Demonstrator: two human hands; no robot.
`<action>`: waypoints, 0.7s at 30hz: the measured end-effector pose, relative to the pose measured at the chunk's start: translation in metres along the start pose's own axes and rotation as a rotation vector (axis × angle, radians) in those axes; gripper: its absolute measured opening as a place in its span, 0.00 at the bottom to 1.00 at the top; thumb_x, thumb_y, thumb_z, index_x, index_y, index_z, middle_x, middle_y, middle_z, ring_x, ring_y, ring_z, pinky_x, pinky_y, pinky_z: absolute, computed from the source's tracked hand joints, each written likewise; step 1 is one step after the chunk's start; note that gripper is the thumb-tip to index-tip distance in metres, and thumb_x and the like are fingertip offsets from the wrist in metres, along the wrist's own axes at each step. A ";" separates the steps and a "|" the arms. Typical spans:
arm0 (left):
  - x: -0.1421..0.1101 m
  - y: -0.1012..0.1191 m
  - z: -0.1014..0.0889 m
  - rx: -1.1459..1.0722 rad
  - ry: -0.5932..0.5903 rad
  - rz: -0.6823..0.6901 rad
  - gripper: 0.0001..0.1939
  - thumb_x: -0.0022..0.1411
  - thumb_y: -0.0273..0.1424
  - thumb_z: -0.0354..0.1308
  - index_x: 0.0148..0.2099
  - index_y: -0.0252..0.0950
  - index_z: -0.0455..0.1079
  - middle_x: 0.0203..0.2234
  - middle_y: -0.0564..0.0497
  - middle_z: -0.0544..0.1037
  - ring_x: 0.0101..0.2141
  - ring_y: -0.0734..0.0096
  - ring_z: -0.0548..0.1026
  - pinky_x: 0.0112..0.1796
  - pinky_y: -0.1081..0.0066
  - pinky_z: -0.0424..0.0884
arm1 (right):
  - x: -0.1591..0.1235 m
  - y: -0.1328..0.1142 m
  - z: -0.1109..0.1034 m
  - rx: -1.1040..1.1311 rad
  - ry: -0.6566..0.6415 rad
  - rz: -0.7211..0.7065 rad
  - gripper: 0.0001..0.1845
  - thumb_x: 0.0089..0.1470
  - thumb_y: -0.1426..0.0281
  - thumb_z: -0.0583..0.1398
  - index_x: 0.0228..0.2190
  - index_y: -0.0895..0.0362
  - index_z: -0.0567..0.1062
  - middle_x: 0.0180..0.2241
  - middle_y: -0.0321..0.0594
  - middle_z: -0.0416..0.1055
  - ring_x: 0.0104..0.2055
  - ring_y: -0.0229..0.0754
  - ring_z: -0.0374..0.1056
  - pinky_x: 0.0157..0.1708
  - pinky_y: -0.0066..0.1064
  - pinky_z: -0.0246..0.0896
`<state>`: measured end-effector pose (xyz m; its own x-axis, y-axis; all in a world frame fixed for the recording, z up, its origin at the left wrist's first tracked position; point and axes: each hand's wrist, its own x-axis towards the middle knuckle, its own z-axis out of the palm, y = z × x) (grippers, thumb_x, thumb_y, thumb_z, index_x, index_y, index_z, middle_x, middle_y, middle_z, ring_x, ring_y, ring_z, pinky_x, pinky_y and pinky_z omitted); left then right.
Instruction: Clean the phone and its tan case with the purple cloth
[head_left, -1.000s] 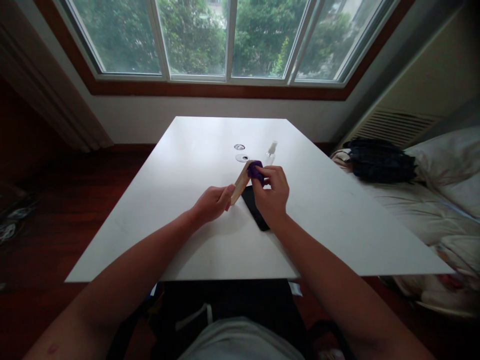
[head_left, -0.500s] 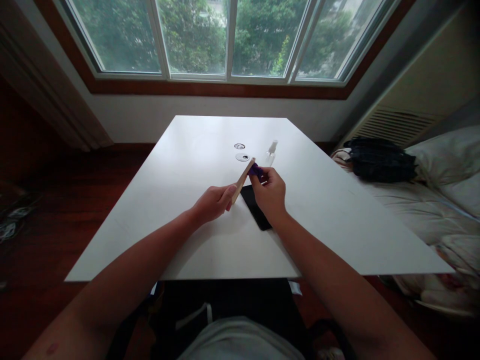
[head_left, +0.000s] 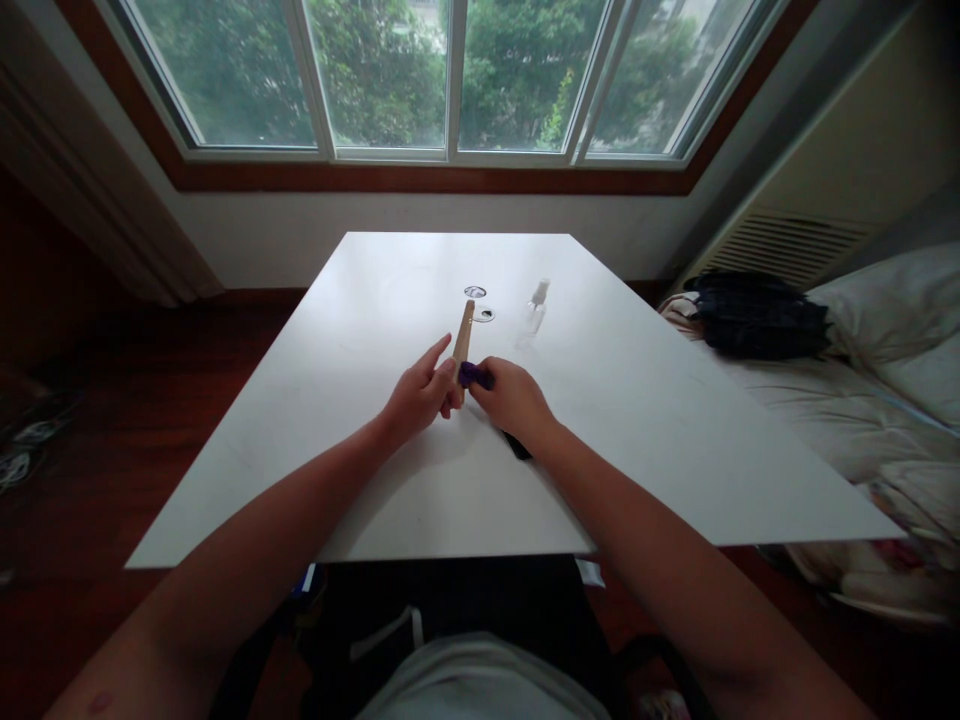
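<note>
My left hand (head_left: 420, 393) grips a thin, flat, tan-edged slab (head_left: 464, 332) near its lower end, seen almost edge-on and tilted up off the table; its exact kind is unclear. The index finger of that hand points up along the slab. Between the fingers of my right hand (head_left: 517, 395) is a bunched purple cloth (head_left: 474, 376), pressed against the lower part of the slab. Beneath my right hand lies a black flat thing like a phone (head_left: 517, 447), mostly covered by the hand and wrist.
A clear spray bottle (head_left: 536, 308) stands on the white table (head_left: 300, 430), beyond my right hand. Two round flat pieces, one (head_left: 475, 292) behind the other (head_left: 484, 314), lie past the slab. Right of the table, a dark bundle (head_left: 757, 313) rests on pale bedding.
My right hand has slid the purple cloth from the slab's top down to its lower part. The slab has turned more upright, and my left index finger has stretched out.
</note>
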<state>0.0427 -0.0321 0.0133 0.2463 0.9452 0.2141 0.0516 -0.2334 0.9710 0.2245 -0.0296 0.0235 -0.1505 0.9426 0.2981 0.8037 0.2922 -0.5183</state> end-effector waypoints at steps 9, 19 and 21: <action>0.001 0.000 0.002 -0.127 0.020 -0.013 0.41 0.72 0.43 0.55 0.76 0.33 0.44 0.25 0.52 0.80 0.19 0.75 0.74 0.17 0.78 0.64 | -0.004 -0.003 0.001 -0.071 -0.197 -0.214 0.09 0.63 0.66 0.59 0.34 0.53 0.79 0.34 0.39 0.75 0.34 0.42 0.70 0.33 0.32 0.55; 0.005 0.009 -0.003 -0.204 0.158 0.001 0.34 0.70 0.40 0.58 0.70 0.28 0.55 0.25 0.53 0.78 0.18 0.76 0.73 0.16 0.77 0.62 | -0.005 -0.002 0.008 0.207 -0.147 -0.345 0.14 0.61 0.78 0.55 0.43 0.54 0.77 0.46 0.44 0.73 0.45 0.43 0.71 0.48 0.34 0.63; 0.007 0.010 -0.003 -0.203 0.176 0.016 0.30 0.70 0.40 0.58 0.66 0.28 0.58 0.24 0.54 0.77 0.19 0.77 0.72 0.17 0.77 0.62 | -0.004 -0.002 0.008 0.288 -0.122 -0.336 0.14 0.61 0.78 0.55 0.45 0.55 0.75 0.45 0.44 0.74 0.46 0.44 0.71 0.49 0.36 0.64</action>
<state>0.0415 -0.0274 0.0246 0.0721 0.9712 0.2271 -0.1507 -0.2144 0.9650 0.2188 -0.0329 0.0165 -0.4556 0.7951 0.4002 0.5084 0.6015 -0.6162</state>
